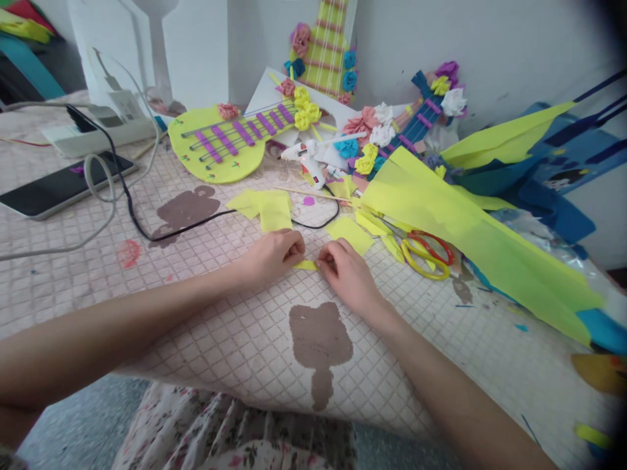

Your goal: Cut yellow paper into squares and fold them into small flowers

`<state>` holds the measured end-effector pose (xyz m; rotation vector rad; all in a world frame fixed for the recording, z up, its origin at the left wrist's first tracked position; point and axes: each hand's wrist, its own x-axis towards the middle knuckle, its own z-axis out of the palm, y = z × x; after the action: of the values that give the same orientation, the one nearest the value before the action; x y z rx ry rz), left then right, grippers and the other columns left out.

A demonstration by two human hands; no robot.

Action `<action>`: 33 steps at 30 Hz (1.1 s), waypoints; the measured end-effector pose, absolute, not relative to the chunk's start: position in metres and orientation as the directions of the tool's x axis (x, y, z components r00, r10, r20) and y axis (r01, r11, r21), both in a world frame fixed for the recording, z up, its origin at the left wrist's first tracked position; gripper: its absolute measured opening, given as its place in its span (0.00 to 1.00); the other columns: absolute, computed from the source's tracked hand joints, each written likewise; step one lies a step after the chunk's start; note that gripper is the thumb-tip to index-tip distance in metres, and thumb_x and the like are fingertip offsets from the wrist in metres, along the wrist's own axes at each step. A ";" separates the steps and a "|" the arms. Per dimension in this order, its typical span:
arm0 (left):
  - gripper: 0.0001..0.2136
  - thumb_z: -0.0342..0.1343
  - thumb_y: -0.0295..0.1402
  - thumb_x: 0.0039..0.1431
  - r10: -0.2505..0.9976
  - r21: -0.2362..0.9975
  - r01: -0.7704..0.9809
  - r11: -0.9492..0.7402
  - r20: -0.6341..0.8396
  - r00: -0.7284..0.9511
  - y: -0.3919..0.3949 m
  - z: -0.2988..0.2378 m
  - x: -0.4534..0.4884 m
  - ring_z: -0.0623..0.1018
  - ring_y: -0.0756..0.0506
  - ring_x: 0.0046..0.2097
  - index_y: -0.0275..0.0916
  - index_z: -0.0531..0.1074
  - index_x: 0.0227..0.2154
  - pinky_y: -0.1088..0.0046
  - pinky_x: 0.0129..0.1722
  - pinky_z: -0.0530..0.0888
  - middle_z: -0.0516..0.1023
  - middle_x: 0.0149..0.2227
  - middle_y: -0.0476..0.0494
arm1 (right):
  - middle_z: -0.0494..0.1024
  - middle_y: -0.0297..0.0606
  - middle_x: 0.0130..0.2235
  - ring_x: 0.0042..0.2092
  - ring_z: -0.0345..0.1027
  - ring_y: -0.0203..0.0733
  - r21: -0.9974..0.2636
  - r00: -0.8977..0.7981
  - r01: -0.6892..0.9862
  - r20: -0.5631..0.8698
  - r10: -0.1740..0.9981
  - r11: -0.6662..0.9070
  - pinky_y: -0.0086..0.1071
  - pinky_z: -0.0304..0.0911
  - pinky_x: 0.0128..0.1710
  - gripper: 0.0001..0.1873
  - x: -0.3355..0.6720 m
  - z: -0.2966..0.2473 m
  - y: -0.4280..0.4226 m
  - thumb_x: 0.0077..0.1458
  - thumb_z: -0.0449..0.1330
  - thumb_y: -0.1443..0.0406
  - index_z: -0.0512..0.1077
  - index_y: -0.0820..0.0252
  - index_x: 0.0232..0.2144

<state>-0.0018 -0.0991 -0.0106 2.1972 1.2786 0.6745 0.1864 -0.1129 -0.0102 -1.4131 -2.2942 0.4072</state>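
My left hand [274, 256] and my right hand [345, 273] meet over the quilted cloth [220, 326]. Both are closed, and between their fingertips they pinch a small yellow strip of foam [305, 265]. Loose yellow foam pieces [267, 207] lie just beyond my hands. A further square piece [350, 234] lies to the right of them.
Red and yellow scissors [425, 252] lie right of my right hand, beside a large yellow foam sheet [470, 228]. A white glue gun [306, 158] and its black cord [161, 232] lie behind. Foam guitars [230, 137] with flowers stand at the back, a phone [59, 186] at left.
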 end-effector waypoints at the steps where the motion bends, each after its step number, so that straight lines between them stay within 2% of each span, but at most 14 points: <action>1: 0.03 0.51 0.26 0.52 0.885 0.649 0.631 -0.425 0.153 0.439 -0.098 -0.010 -0.003 0.68 0.53 0.27 0.35 0.68 0.29 0.77 0.27 0.64 0.70 0.27 0.49 | 0.67 0.36 0.34 0.36 0.65 0.41 -0.443 -0.401 0.781 0.186 0.897 0.440 0.33 0.60 0.33 0.03 0.186 -0.010 -0.113 0.54 0.53 0.69 0.62 0.57 0.29; 9: 0.11 0.48 0.34 0.58 0.908 0.638 0.674 -0.373 0.100 0.407 -0.097 0.003 -0.004 0.68 0.51 0.27 0.35 0.70 0.27 0.75 0.27 0.63 0.70 0.25 0.48 | 0.67 0.36 0.34 0.36 0.65 0.39 -0.445 -0.394 0.783 0.188 0.900 0.435 0.32 0.59 0.32 0.03 0.187 -0.011 -0.114 0.55 0.53 0.69 0.63 0.58 0.29; 13: 0.09 0.52 0.36 0.55 0.892 0.703 0.602 -0.379 0.104 0.440 -0.103 0.002 -0.001 0.69 0.52 0.28 0.35 0.72 0.29 0.76 0.28 0.65 0.72 0.28 0.47 | 0.66 0.36 0.35 0.36 0.64 0.39 -0.492 -0.424 0.718 0.252 0.870 0.492 0.31 0.59 0.32 0.02 0.189 -0.012 -0.117 0.56 0.51 0.69 0.63 0.57 0.31; 18: 0.07 0.54 0.34 0.54 0.906 0.794 0.509 -0.333 0.119 0.407 -0.110 -0.003 0.000 0.70 0.52 0.27 0.35 0.72 0.27 0.77 0.26 0.67 0.73 0.26 0.48 | 0.66 0.37 0.35 0.36 0.63 0.39 -0.560 -0.429 0.629 0.327 0.842 0.539 0.32 0.60 0.33 0.03 0.189 -0.009 -0.122 0.58 0.51 0.67 0.63 0.56 0.31; 21: 0.08 0.53 0.34 0.54 0.927 0.834 0.480 -0.271 0.092 0.364 -0.111 -0.001 0.001 0.70 0.52 0.27 0.34 0.72 0.27 0.77 0.27 0.68 0.74 0.26 0.47 | 0.68 0.36 0.33 0.33 0.63 0.37 -0.706 -0.341 0.541 0.313 0.886 0.457 0.32 0.60 0.34 0.06 0.191 -0.006 -0.123 0.60 0.50 0.62 0.65 0.56 0.34; 24: 0.08 0.53 0.34 0.54 0.936 0.854 0.461 -0.240 0.078 0.343 -0.110 0.003 0.001 0.70 0.53 0.27 0.34 0.71 0.26 0.77 0.27 0.68 0.74 0.25 0.47 | 0.66 0.32 0.25 0.26 0.60 0.35 -0.855 -0.236 0.429 0.204 0.950 0.290 0.31 0.60 0.30 0.15 0.195 -0.005 -0.122 0.62 0.44 0.56 0.67 0.57 0.38; 26: 0.08 0.53 0.34 0.54 0.937 0.855 0.464 -0.233 0.070 0.342 -0.111 0.006 0.001 0.71 0.52 0.27 0.35 0.71 0.26 0.77 0.27 0.68 0.74 0.26 0.48 | 0.64 0.31 0.22 0.23 0.58 0.34 -0.899 -0.229 0.379 0.136 0.964 0.217 0.30 0.58 0.26 0.20 0.197 -0.005 -0.121 0.62 0.43 0.53 0.68 0.58 0.36; 28: 0.08 0.53 0.34 0.54 0.935 0.849 0.474 -0.233 0.061 0.350 -0.111 0.007 0.000 0.71 0.52 0.27 0.35 0.71 0.26 0.77 0.27 0.68 0.74 0.25 0.48 | 0.66 0.32 0.24 0.23 0.58 0.33 -0.910 -0.263 0.364 0.105 0.959 0.200 0.29 0.57 0.24 0.20 0.197 -0.005 -0.120 0.61 0.45 0.52 0.69 0.59 0.34; 33: 0.07 0.53 0.33 0.55 0.932 0.815 0.512 -0.271 0.088 0.352 -0.114 0.006 0.001 0.69 0.53 0.26 0.35 0.71 0.27 0.77 0.26 0.66 0.73 0.25 0.49 | 0.70 0.33 0.29 0.28 0.61 0.34 -0.880 -0.327 0.400 0.123 0.937 0.255 0.28 0.58 0.26 0.10 0.192 -0.007 -0.122 0.53 0.59 0.58 0.68 0.59 0.32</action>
<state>0.0007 -0.1139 0.0059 1.9128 1.2576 0.7597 0.1922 -0.1220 -0.0067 -1.2166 -1.8566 1.0179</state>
